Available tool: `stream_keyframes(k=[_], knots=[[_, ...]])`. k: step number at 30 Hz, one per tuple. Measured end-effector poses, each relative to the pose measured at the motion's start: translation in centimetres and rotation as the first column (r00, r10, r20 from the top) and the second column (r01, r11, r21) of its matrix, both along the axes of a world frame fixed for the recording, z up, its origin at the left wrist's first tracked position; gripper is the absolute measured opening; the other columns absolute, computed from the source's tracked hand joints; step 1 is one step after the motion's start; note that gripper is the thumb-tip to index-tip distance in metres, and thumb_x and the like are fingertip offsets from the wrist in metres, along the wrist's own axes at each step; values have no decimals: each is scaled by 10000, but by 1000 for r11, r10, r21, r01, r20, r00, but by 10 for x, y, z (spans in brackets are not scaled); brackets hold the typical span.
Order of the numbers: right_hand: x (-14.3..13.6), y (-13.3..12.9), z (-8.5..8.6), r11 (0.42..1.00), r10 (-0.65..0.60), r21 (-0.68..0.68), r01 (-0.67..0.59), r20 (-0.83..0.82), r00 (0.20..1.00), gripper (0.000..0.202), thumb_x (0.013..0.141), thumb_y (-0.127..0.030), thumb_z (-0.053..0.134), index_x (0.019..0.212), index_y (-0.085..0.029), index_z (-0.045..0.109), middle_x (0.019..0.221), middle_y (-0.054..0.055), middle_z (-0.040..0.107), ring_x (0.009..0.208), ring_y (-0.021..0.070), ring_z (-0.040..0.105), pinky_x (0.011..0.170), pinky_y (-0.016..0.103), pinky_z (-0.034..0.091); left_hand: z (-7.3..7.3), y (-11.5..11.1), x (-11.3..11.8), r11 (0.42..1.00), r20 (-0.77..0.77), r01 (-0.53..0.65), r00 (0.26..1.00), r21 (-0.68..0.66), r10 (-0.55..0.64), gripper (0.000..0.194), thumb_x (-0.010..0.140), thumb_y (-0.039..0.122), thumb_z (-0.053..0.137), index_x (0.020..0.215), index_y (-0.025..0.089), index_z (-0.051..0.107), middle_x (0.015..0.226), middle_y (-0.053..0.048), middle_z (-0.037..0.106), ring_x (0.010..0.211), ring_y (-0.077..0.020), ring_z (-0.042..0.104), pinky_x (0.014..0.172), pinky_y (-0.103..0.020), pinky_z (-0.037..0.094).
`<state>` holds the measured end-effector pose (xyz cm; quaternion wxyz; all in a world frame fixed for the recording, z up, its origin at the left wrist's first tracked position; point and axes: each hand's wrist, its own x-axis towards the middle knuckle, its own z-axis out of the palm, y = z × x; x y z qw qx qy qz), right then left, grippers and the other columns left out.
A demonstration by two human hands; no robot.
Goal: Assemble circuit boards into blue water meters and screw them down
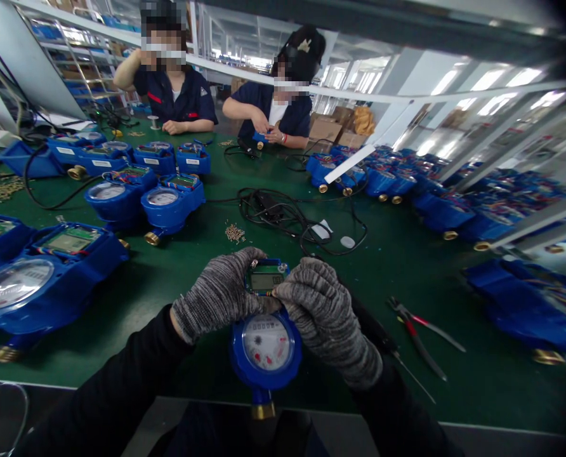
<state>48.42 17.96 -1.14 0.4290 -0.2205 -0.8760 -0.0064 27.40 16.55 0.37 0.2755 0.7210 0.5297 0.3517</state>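
A blue water meter (266,343) with a round dial and a brass fitting lies at the table's front edge. Above the dial, its green circuit board with a small display (266,280) is exposed. My left hand (221,289), in a grey knit glove, is wrapped round the left side of the meter's display housing. On the right side, my gloved right hand (328,311) has its fingers pinched together at the board's lower right corner; whatever they hold is hidden. Beneath my right forearm lies a screwdriver (392,346) with a long thin shaft.
Pliers (419,330) with red and grey handles lie at right. Small screws (234,233) and tangled black cables (278,212) are beyond my hands. Blue meters stand at left (49,273) and right (530,304). Two people sit across the green table (197,355).
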Motion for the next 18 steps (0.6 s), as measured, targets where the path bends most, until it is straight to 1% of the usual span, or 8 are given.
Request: stream_keyframes(k=[4, 6, 8, 10, 13, 15, 18], knots=[[0, 1, 4, 1000, 9, -8, -9, 22, 1000, 180, 890, -145, 567, 1027, -225, 652, 972, 20, 689, 955, 171, 651, 1112, 463, 438, 0, 1, 1, 1000, -18, 3, 1000, 1, -3, 601, 668, 457, 835, 1170, 193, 637, 1118, -88, 746, 1008, -300, 709, 898, -462, 554], [0, 0, 4, 999, 11, -45, -10, 15, 1000, 169, 897, -139, 565, 1015, -227, 650, 983, 20, 688, 974, 175, 650, 1119, 471, 434, -1, 2, 1, 1000, -11, -7, 1000, 9, 8, 602, 674, 470, 828, 1175, 198, 635, 1112, -85, 746, 1002, -299, 708, 893, -463, 554], [0, -3, 2, 991, -9, -133, 3, -46, 999, 168, 902, -133, 579, 1024, -224, 648, 1020, 31, 680, 1022, 181, 642, 1087, 458, 468, -2, 2, 1, 1000, 9, -1, 1000, 20, 1, 575, 685, 472, 820, 1161, 206, 639, 1108, -78, 745, 1003, -293, 707, 888, -455, 554], [0, -6, -5, 973, -51, -231, 17, -141, 989, 212, 903, -130, 606, 1087, -230, 636, 1107, 48, 659, 1102, 187, 619, 1041, 418, 513, -2, 1, 1, 1000, 29, 16, 999, 19, -17, 543, 691, 465, 815, 1138, 209, 642, 1106, -73, 744, 1005, -289, 705, 884, -447, 553], [0, -9, -15, 941, -84, -337, -9, -261, 962, 302, 905, -125, 629, 1184, -238, 601, 1223, 65, 618, 1190, 185, 587, 1040, 390, 524, -2, -1, 0, 1000, 39, 17, 999, 0, -17, 585, 682, 468, 818, 1164, 199, 624, 1091, -74, 739, 989, -285, 700, 867, -446, 551], [1, -9, -19, 917, -90, -398, -33, -288, 953, 320, 918, -139, 624, 1220, -237, 591, 1269, 73, 603, 1215, 191, 581, 1067, 413, 508, 0, -2, 1, 1000, 47, 5, 999, -14, -5, 629, 672, 470, 823, 1193, 191, 610, 1086, -77, 736, 977, -283, 698, 861, -450, 552], [2, -8, -18, 893, -47, -442, -86, -283, 958, 352, 928, -168, 622, 1269, -245, 588, 1350, 85, 571, 1280, 216, 551, 1098, 452, 487, 2, -2, 3, 1000, 58, 7, 998, -30, -5, 584, 676, 434, 809, 1170, 187, 620, 1102, -86, 733, 986, -288, 697, 878, -463, 551]])
